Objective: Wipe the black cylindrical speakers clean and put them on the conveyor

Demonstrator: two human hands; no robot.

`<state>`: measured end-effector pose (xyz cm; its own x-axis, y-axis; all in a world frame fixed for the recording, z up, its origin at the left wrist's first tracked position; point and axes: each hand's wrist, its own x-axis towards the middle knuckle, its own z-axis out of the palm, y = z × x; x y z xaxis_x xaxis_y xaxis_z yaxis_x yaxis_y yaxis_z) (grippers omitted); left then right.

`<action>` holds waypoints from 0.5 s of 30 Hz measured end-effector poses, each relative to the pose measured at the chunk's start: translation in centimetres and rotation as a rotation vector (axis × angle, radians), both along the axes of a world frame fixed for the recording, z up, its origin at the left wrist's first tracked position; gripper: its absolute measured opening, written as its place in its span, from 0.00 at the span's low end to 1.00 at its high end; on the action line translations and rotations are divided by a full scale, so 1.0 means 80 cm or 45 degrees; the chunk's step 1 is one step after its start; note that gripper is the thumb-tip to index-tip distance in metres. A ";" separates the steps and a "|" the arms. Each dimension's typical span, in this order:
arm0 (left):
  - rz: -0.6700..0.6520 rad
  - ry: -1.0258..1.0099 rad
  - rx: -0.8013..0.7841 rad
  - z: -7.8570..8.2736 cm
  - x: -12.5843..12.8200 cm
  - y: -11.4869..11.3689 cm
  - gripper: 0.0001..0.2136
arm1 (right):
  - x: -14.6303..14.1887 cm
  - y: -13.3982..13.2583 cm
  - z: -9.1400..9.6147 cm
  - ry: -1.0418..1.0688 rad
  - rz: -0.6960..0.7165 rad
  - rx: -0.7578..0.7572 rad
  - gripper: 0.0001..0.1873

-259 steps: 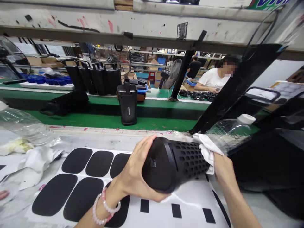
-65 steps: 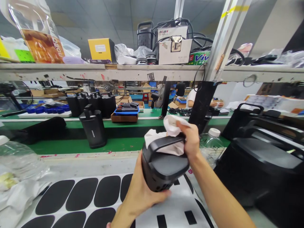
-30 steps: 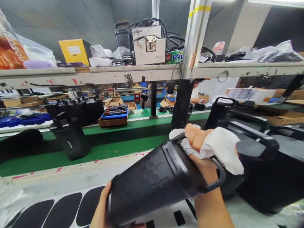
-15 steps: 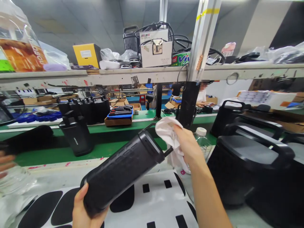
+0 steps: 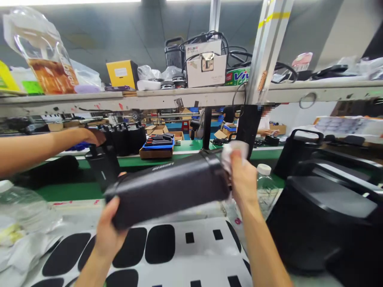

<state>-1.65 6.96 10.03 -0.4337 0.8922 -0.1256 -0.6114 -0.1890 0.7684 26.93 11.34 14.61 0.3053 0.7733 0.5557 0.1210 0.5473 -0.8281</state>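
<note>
1. Black oblong plastic case (image 5: 170, 191): mid-air btwn both hands, long axis approx. L–R, R end slightly higher.
2. Left hand (image 5: 111, 223): clamped on L end.
3. Right hand (image 5: 243, 177): at R end, closed on cloth; handle grip unclear (blur).
4. White crumpled fabric cloth (image 5: 229, 153): btwn right hand & case.

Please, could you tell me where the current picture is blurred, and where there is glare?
Head view: the black device in the left hand looks smeared, its lettering hard to read; the white cloth at the right hand is blurred too. Head view: pale glare runs along the device's long edge; a ceiling light is washed out. Head view: the white box looks sharper.
</note>
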 end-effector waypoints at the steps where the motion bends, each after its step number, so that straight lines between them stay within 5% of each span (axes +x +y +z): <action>1: -0.004 -0.035 -0.069 -0.001 0.003 0.010 0.11 | -0.003 0.011 -0.003 0.082 0.052 -0.125 0.29; 4: -0.054 -0.141 -0.254 -0.019 0.010 0.035 0.07 | -0.012 0.030 -0.007 0.233 0.309 -0.436 0.29; 8: -0.183 -0.229 -0.281 -0.060 0.013 0.046 0.09 | -0.021 0.026 -0.004 0.320 0.601 -0.532 0.29; 15: -0.330 -0.316 -0.339 -0.096 0.004 0.049 0.12 | -0.049 0.025 -0.007 0.509 0.638 -0.548 0.25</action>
